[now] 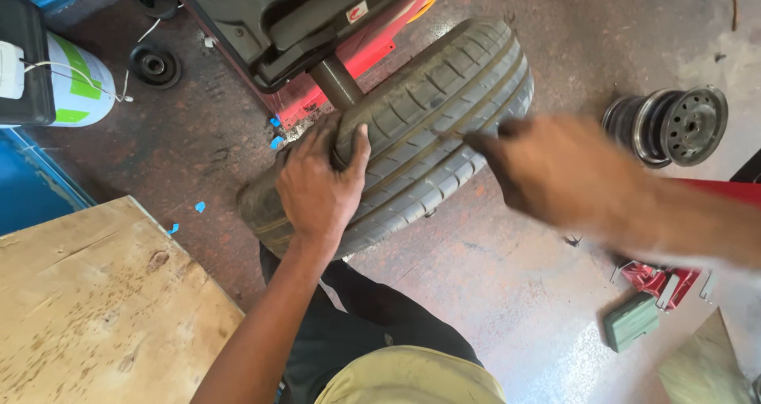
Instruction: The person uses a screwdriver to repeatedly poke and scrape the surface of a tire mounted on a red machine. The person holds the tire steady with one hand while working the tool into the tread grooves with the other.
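Observation:
A black car tyre (428, 118) stands upright on its tread against a red and black tyre machine (317, 23), its shaft (337, 83) beside the tyre. My left hand (317, 186) grips the tyre's upper edge, fingers curled over the tread and thumb on the tread. My right hand (555, 170) is blurred in motion just right of the tyre, fingers apart and pointing at the tread, holding nothing.
A bare steel wheel rim (678, 126) lies on the floor at right. A wooden board (87, 309) fills the lower left. A white and green container (75, 83), black round cones (154, 65), a green block (631, 321) and a red tool (662, 281) lie around.

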